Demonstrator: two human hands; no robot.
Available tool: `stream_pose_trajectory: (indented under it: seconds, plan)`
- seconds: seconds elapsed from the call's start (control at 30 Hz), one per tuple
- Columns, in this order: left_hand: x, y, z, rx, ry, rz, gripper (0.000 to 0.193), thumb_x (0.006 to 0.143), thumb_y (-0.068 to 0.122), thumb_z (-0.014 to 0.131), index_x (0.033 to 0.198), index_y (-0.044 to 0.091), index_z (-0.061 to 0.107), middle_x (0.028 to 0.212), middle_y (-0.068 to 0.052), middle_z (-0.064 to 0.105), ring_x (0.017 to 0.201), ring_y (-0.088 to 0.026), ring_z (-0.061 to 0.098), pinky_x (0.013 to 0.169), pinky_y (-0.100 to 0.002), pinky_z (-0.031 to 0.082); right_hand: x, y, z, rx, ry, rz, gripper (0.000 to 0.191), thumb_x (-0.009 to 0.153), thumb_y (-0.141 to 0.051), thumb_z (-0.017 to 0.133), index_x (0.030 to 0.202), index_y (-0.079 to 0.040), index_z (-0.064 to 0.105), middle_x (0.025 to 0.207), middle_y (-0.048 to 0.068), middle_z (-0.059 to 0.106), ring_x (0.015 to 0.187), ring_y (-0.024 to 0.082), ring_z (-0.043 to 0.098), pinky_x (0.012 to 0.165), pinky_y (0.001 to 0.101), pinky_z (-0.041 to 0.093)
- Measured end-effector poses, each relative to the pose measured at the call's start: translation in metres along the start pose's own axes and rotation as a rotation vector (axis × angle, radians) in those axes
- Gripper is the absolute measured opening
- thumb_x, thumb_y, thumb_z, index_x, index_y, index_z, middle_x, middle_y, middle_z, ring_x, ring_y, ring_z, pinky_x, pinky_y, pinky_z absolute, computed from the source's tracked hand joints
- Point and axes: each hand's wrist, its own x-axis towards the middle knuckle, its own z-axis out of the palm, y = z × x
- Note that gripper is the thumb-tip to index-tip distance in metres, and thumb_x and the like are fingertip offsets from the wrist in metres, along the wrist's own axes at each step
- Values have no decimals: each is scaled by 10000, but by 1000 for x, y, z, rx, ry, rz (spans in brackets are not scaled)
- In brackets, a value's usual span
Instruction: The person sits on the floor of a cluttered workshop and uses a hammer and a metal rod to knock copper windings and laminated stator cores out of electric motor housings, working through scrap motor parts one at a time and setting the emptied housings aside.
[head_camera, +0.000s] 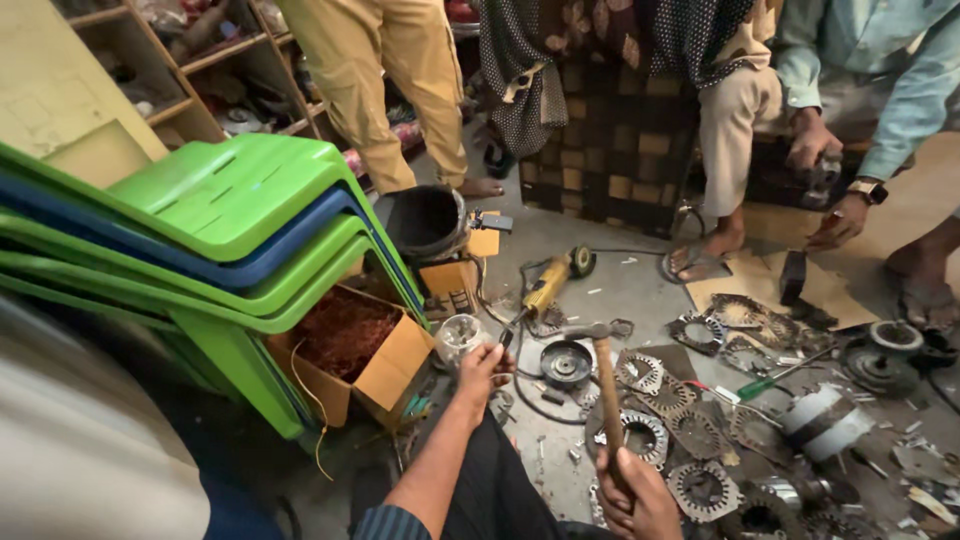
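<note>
- My right hand (640, 497) grips a hammer (604, 385), head up over the floor (620, 280).
- My left hand (484, 368) pinches a small tool (507, 335), beside a jar (458, 335).
- Round motor part (566, 362) just beyond.
- Grinder (553, 280) further out; box (352, 355) of copper wire left, under stacked chairs (220, 225).

One open brown cardboard box (378, 372) stands under the stacked stools, filled with reddish wire. Small orange-yellow cartons (452, 275) sit beside the black bucket.
</note>
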Motion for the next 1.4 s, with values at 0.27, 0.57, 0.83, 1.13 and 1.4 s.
stream_pose_trajectory:
  seconds: [0.27, 0.57, 0.83, 1.13, 1.4]
  plan:
    - [-2, -7, 6, 60, 92, -20, 169, 969, 316, 659, 909, 158, 667, 799, 8, 678, 686, -92, 607, 588, -263, 461, -58, -70, 20, 388, -32, -396, 366, 1118, -415, 391, 1063, -72, 510, 633, -29, 358, 439, 66, 314, 324, 225, 255]
    - [4, -12, 6, 30, -2, -19, 203, 998, 319, 642, 946, 125, 675, 862, -22, 717, 762, -128, 664, 639, -265, 526, -95, -155, 17, 714, -114, -501, 292, 1176, -317, 413, 1066, -71, 524, 712, -35, 378, 534, 64, 339, 432, 218, 304]
    - [3, -5, 8, 111, -12, -19, 194, 981, 313, 649, 975, 122, 685, 862, -19, 741, 777, -120, 687, 668, -281, 534, -54, -102, -18, 207, 249, -468, 317, 1071, -406, 483, 919, -128, 498, 606, -51, 354, 442, 60, 297, 366, 233, 233]
    - [44, 28, 19, 334, -42, -84, 207, 984, 332, 669, 974, 125, 673, 862, -2, 718, 729, -103, 619, 638, -291, 474, -24, -67, -80, -54, 509, -269, 360, 1035, -343, 563, 774, -133, 430, 527, -50, 311, 366, 85, 272, 322, 274, 188]
    - [80, 33, 86, 924, -320, 339, 271, 893, 310, 767, 938, 43, 762, 830, -72, 747, 737, -139, 678, 698, -334, 538, -21, -53, -75, -198, 820, -187, 236, 937, -224, 648, 822, -194, 445, 543, -74, 325, 364, 59, 277, 317, 262, 186]
